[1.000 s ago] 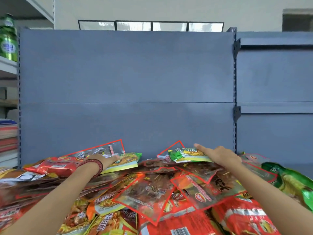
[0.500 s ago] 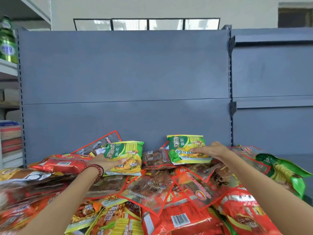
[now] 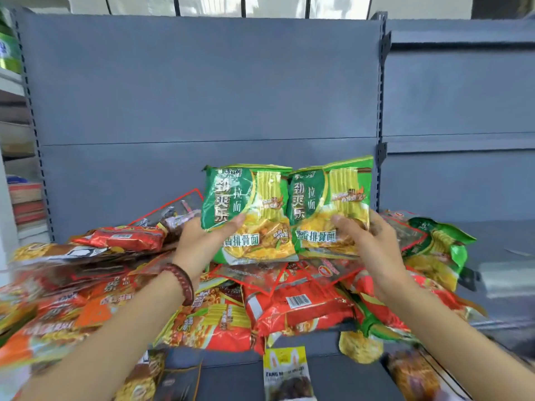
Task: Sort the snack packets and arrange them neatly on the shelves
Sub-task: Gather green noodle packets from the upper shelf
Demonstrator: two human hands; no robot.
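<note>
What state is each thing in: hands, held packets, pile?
left hand: fingers grip the left green packet, thumb on its front.
right hand: fingers grip the right green packet, thumb on its front.
left green packet: lifted, upright, front to camera.
right green packet: lifted, upright, beside the other.
red packet pile: unsorted heap on the shelf.
small yellow packet: lying flat at the front.

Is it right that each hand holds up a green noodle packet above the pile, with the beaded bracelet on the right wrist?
No. The head view shows the beaded bracelet on the left wrist. The rest holds: the left hand grips the left green packet, the right hand the right green packet, both above the pile.
</note>
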